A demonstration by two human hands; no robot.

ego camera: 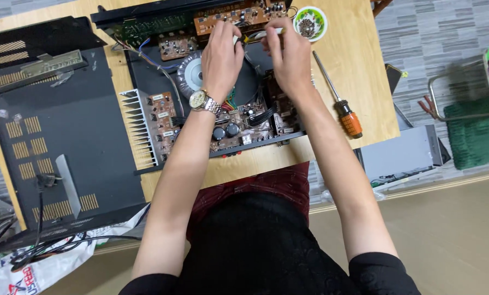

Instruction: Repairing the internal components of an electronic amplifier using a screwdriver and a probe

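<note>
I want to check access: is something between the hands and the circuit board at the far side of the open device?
Nothing visible. The left hand and right hand are at the brown circuit board, holding a thin yellow-green tool. The orange-handled screwdriver lies aside.

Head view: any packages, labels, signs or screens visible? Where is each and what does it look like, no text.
Plastic bag: bottom left corner, on the floor under black cables; crumpled, white with red and blue print.
Label strips: small white rectangles on the brown circuit board beside the finned heatsink, inside the open amplifier chassis.
Display strip: long, grey, on the detached black front panel at upper left; unlit.
No signs seen.
</note>
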